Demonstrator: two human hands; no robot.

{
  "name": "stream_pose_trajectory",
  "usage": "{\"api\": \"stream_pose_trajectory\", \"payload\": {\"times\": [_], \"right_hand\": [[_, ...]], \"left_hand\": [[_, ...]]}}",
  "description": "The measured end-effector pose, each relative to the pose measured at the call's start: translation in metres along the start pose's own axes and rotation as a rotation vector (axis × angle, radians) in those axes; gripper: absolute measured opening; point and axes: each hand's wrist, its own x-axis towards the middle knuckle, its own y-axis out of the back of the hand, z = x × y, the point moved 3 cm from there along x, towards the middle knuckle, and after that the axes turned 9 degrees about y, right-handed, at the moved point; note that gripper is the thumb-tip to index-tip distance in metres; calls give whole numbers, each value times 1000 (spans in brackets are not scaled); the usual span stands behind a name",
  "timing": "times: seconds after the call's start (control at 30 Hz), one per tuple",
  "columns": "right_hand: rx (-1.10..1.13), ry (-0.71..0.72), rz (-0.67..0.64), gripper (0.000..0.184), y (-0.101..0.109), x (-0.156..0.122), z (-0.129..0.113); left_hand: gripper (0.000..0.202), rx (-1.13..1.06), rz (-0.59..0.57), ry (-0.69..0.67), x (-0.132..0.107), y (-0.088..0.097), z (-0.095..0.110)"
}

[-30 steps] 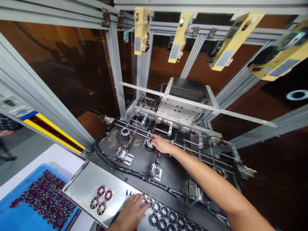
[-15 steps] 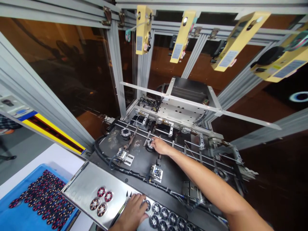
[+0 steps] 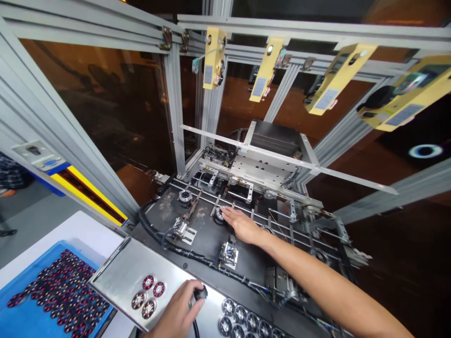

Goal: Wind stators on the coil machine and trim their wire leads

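Presently: left hand, over the metal tray, fingers clasping one dark part; right hand, beyond the tray, fingers outstretched, released, at a round fixture; black-rimmed discs, on the tray.

We note four yellow boxes in a row just below the upper beam of a grey metal frame. Left: a dark window pane, reddish-brown in places; a slanting yellow-edged strip; grey floor; checked cloth at the margin. Far right, we log a bright pale ring against black.
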Motion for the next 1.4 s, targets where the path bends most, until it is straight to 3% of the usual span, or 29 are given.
{"api": "stream_pose_trajectory", "payload": {"times": [0.13, 0.2, 0.27, 0.4, 0.47, 0.6, 0.7, 0.77, 0.87, 0.93, 1.1, 1.2, 1.3, 1.4], "right_hand": [[5, 38, 15, 36, 12, 2, -8], [18, 60, 90, 35, 30, 1, -30], [51, 111, 179, 39, 51, -10, -69], [315, 369, 271, 63, 70, -54, -166], [408, 458, 368, 57, 67, -74, -202], [418, 438, 643, 51, 45, -95, -228], [428, 379, 748, 53, 40, -105, -226], [485, 326, 652, 50, 46, -109, -221], [703, 211, 355, 31, 56, -112, -210], [874, 207, 230, 22, 58, -112, -202], [1095, 344, 127, 28, 42, -113, -190], [1138, 406, 57, 39, 39, -120, -181], [855, 237, 32, 30, 50, -128, -139], [535, -68, 130, 31, 63, -137, -62]], "left_hand": [[23, -157, 11, 84, -6, 55, 27], [23, -265, 23, 83, -9, 72, 38], [24, -368, 65, 46, -15, 83, 47], [34, -478, 131, -35, -31, 94, 61], [35, -470, 127, -47, -37, 93, 69], [46, -685, 50, -37, -45, 75, 82], [39, -908, 22, 20, -49, 57, 80], [29, -938, 59, 58, -51, 51, 76], [26, -781, 89, 21, -51, 54, 75], [29, -603, 71, -82, -48, 61, 80], [45, -306, -81, -354, -38, 65, 93], [46, -279, -159, -338, -33, 52, 86], [49, -242, -148, -190, -26, 28, 65], [33, -38, -205, -162, -19, -4, 41]]}}
